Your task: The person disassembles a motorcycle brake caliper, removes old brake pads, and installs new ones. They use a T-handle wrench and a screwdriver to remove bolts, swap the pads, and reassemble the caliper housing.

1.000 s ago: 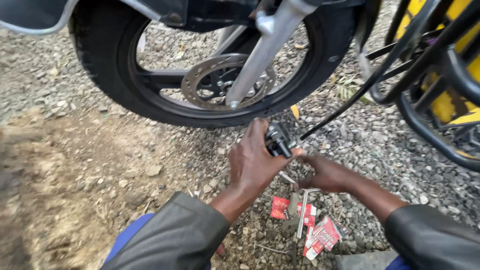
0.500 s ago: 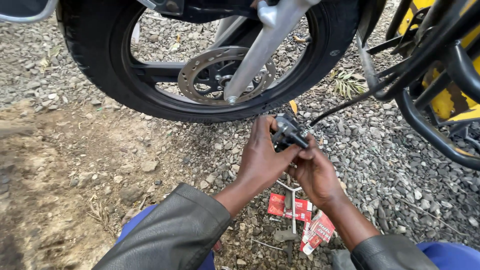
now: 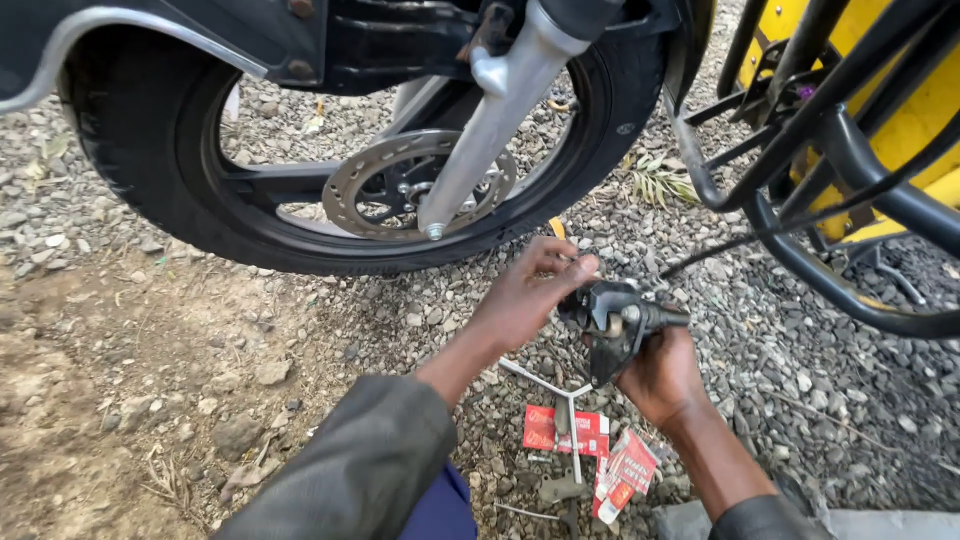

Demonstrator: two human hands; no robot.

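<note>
Two hands at work low over gravel (image 3: 800, 400), just in front of a motorcycle's front wheel (image 3: 330, 220). Right hand (image 3: 660, 375) wrapped from below around a black brake caliper (image 3: 612, 318), fingers clenched on its body, holding it up off the ground. Left hand (image 3: 530, 295) at the caliper's left side, fingertips (image 3: 580, 268) curled over and touching its top edge; whether gripping or only resting there, impossible to tell. Thin black hose (image 3: 760, 238) running from the caliper's right end up toward the dark metal frame (image 3: 830, 150) and yellow bodywork (image 3: 920, 110) on the right.

Behind the hands, black tyre with a silver brake disc (image 3: 360, 185) at its hub and a silver fork leg (image 3: 490, 110) slanting down across it. Small yellow-handled tool (image 3: 556, 228) lying on the stones between tyre and left hand.

Below the hands, on the gravel: a silver Y-shaped wrench (image 3: 560, 395), lying partly across red and white packets (image 3: 590, 445). Grey jacket sleeve (image 3: 350, 470) on the left forearm, well below the caliper. Bare dirt patch (image 3: 110, 400) to the far left.
</note>
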